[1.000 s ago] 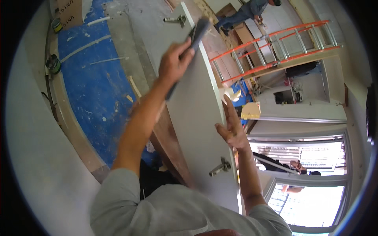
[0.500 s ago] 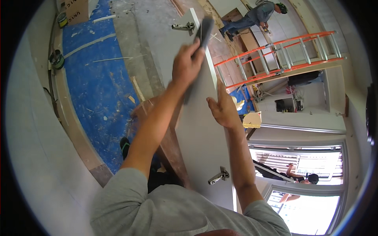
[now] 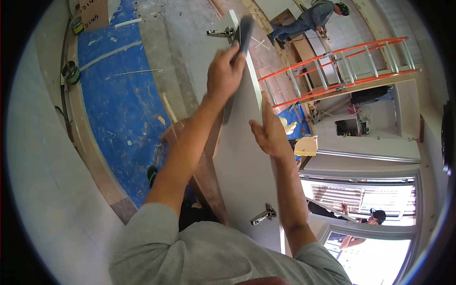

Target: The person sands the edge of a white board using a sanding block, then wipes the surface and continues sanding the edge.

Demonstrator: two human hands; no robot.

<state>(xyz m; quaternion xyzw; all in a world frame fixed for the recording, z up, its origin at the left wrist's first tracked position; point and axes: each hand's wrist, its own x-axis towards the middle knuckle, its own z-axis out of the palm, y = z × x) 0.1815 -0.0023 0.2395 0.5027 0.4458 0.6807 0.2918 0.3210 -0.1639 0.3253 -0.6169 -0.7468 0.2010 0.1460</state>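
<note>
A pale grey cabinet door (image 3: 242, 175) with a white edge stands tilted in front of me, running from my chest away to the top of the view. Two metal hinges are fitted to it, one near hinge (image 3: 263, 214) and one far hinge (image 3: 221, 33). My left hand (image 3: 223, 73) is closed round a long, dark grey, bar-shaped tool (image 3: 243, 35), held along the door's far part by its white edge; motion blurs it, so its exact kind is unclear. My right hand (image 3: 273, 135) grips the door's right edge, thumb on the face and the other fingers partly hidden.
Brown boards (image 3: 202, 183) lie under the door. Blue sheeting (image 3: 114, 109) covers floor at left, with cans (image 3: 71, 72) along the wall. An orange ladder (image 3: 342, 71) lies at right. One person (image 3: 313, 21) works at the far right, another (image 3: 375, 217) by the window.
My left hand and the dark tool have shifted slightly to the left along the door. My right hand keeps its grip on the edge. The whole view has turned a little.
</note>
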